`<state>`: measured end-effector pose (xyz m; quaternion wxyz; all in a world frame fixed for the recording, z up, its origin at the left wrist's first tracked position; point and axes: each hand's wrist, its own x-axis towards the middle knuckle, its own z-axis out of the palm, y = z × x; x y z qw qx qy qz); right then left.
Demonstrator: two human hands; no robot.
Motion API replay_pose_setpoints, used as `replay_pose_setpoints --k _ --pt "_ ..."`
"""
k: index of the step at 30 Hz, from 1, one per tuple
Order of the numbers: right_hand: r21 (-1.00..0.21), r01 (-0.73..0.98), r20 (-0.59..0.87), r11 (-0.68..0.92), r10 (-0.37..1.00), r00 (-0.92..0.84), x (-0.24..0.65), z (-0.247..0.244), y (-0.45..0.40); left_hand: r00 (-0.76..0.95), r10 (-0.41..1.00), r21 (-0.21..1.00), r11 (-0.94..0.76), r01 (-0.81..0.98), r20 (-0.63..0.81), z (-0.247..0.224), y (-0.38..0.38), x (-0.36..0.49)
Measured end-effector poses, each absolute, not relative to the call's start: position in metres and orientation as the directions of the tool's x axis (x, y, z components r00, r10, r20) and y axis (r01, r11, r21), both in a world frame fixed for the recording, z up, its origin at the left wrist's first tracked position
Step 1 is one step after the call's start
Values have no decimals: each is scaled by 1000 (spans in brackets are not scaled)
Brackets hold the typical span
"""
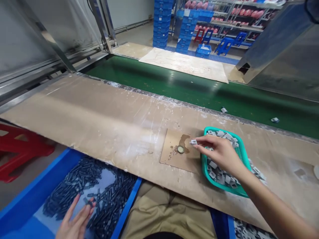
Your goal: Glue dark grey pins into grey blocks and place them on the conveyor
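Between the thumb and fingers of my right hand (219, 151) is a small grey-white block (193, 142), held above the edge of a cardboard piece (171, 159). Under that hand stands a green basket (206, 176) holding many similar grey blocks (220, 176). A small round dish (180, 149) rests on the cardboard beside a wet stain. My left hand (78, 217) is over a blue bin (37, 186) full of small dark parts (109, 199), with dark pieces pinched at its fingertips.
A green conveyor belt (154, 78) runs behind the table (99, 116), with two grey blocks on it. More blocks lie right of the basket. A red stool (22, 149) stands at the left. Stacked blue crates (160, 23) and shelves are beyond.
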<state>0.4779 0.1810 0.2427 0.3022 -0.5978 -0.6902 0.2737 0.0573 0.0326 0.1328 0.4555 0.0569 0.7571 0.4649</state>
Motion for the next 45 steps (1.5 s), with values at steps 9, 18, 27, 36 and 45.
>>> replay_pose_setpoints --k 9,18,27,36,45 --pt "-450 820 182 355 935 -305 449 207 182 -200 645 560 419 -714 -738 174 69 158" --pt "-494 829 97 263 964 -247 447 210 184 113 788 581 534 -614 -605 184 86 203" --pt "-913 341 -261 -223 963 -71 446 254 152 158 851 599 473 -646 -501 200 127 265" --pt "-935 295 -233 -199 969 -86 446 258 138 161 892 677 429 -598 -422 220 134 286" --pt "-789 613 -57 35 990 -130 455 252 179 112 949 898 314 -307 -293 215 155 276"
